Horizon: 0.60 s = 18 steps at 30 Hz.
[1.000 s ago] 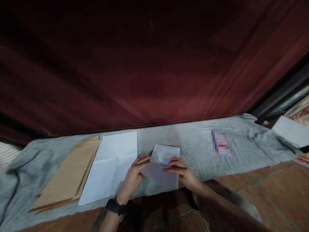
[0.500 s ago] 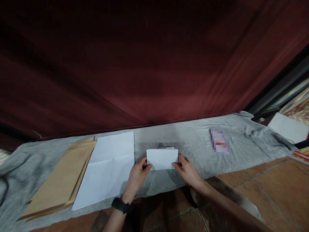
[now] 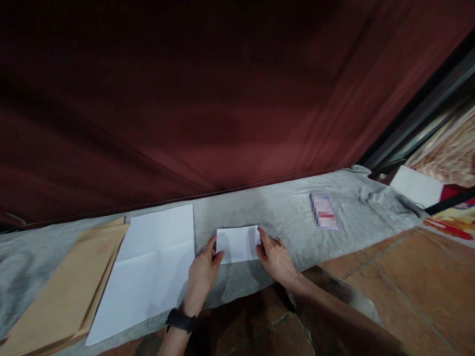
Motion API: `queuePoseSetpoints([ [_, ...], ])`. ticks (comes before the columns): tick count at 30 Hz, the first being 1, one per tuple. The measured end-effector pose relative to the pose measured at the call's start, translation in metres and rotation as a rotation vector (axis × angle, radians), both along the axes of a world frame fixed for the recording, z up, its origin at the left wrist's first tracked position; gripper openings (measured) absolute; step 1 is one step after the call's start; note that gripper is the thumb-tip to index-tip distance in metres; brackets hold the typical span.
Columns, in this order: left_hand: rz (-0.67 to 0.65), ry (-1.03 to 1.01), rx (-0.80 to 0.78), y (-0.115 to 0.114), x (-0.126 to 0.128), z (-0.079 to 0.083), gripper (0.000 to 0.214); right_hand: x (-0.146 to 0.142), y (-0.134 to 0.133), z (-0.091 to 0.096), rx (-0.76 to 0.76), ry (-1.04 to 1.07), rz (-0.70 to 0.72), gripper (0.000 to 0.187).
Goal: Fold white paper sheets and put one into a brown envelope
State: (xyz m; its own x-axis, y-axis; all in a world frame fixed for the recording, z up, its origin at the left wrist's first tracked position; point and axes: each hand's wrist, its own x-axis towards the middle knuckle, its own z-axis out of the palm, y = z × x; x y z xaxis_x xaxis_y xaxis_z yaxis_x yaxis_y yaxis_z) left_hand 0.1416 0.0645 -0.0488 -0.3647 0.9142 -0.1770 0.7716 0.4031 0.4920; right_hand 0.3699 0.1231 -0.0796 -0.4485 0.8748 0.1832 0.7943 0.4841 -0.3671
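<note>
A small folded white paper [image 3: 238, 244] lies between my hands on the grey cloth [image 3: 237, 284]. My left hand [image 3: 203, 269], with a black band on its wrist, grips the paper's left edge, forefinger above and thumb by the lower corner. At the right edge, my right hand [image 3: 276, 257] holds it, its forefinger at the upper corner and its thumb lower down. To the left of my left hand rest larger white sheets [image 3: 152, 277] with crease lines. Brown envelopes [image 3: 67, 287] are stacked beyond them.
A blurred purple and pink packet [image 3: 325, 211] sits on the cloth to the right. Dark red fabric [image 3: 230, 123] rises behind the cloth. Tiled floor [image 3: 419, 277] shows at the lower right, and a white box-like thing [image 3: 415, 185] stands at the far right.
The folded paper now lies flatter, and the loose layer behind its top edge no longer shows. My right forefinger has moved up to its upper corner. The view has shifted slightly right.
</note>
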Motion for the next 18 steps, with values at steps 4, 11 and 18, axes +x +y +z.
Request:
queuePoseSetpoints([
  [4, -0.01, 0.099, -0.028, 0.002, 0.005, 0.005, 0.051, -0.002, -0.005, 0.004, 0.116, -0.102, 0.001, 0.046],
  [11, -0.044, 0.138, -0.09, 0.002, 0.012, 0.009, 0.047, -0.003, -0.004, 0.001, 0.235, -0.113, 0.195, 0.046],
  [18, -0.076, 0.197, -0.062, -0.001, 0.017, 0.006, 0.045, -0.009, -0.01, -0.013, 0.171, -0.087, 0.234, 0.053],
])
